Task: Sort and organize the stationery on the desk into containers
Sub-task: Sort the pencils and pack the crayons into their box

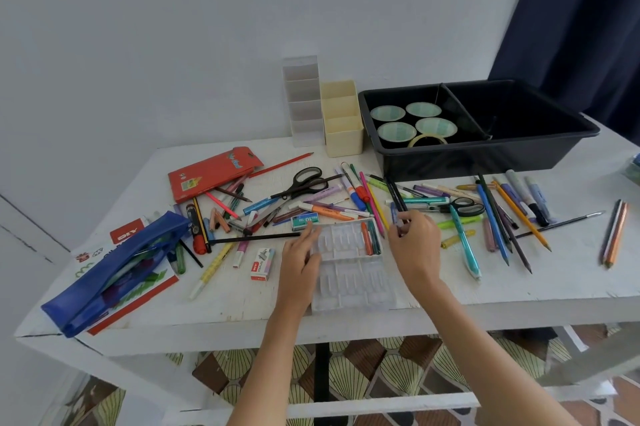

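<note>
The right hand (414,245) has its fingers curled round dark pencils (396,197), pinching them near their lower ends so the shafts slant up and away over the clutter. The left hand (299,255) lies with its fingers nearly straight on the left edge of a clear compartment tray (349,283), which sits on the bench (485,283) between the two hands, near the front edge. A few markers (370,239) lie in the tray's far right compartment, just beside the right hand. Loose pens, highlighters and pencils are scattered around the tray, with a staples box (263,264) near the left hand and black scissors (304,183) further back. At the rear stand a cream organizer (343,120) and a black bin (485,155) holding tape rolls (410,120). A blue pencil case (117,269) lies open at the far left.
</note>
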Tool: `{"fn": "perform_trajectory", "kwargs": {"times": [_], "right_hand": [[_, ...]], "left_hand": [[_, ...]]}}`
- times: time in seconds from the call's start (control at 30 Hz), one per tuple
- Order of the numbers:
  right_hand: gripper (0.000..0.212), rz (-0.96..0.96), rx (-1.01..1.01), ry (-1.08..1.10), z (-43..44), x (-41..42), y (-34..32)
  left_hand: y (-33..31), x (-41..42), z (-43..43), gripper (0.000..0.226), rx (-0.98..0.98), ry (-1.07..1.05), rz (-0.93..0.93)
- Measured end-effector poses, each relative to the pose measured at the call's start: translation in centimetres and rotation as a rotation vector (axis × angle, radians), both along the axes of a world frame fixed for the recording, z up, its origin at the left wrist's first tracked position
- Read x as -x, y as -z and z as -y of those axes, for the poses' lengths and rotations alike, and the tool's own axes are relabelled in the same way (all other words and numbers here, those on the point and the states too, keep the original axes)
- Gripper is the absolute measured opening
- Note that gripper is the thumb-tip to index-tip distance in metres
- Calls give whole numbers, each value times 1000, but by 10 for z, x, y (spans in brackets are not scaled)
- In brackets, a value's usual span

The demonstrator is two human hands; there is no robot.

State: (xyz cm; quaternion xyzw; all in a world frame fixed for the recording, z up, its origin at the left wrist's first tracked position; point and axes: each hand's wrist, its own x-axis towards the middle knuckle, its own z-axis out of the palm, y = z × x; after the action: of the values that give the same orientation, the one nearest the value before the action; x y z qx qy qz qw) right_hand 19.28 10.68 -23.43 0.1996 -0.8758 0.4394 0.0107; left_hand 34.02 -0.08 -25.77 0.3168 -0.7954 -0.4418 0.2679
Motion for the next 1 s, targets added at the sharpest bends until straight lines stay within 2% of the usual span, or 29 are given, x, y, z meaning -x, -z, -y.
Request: {"fn": "perform_trajectory", "kwargs": {"times": [0.1,0.23,0.43,0.6,0.73,0.93,1.0], "right_hand": [[14,-27,65,-146,0,-17,-3],[8,-129,-37,-299,6,-41,10],[22,-270,-157,-203,12,-54,20],[16,-412,-236,-143,15,-58,18],[16,-496,-377,-169,10,-62,23],[31,-499,-502,-179,5,-67,23],[27,-471,-485,-225,3,-65,23]], "left_hand": [[1,0,1,50,16,8,3],[3,0,1,49,40,7,11],[3,0,0,44,41,5,36],[2,0,-1,43,69,8,67],[2,0,-2,43,66,10,78],[0,1,-4,42,68,5,77],[-1,1,-5,42,62,-6,85]]}}
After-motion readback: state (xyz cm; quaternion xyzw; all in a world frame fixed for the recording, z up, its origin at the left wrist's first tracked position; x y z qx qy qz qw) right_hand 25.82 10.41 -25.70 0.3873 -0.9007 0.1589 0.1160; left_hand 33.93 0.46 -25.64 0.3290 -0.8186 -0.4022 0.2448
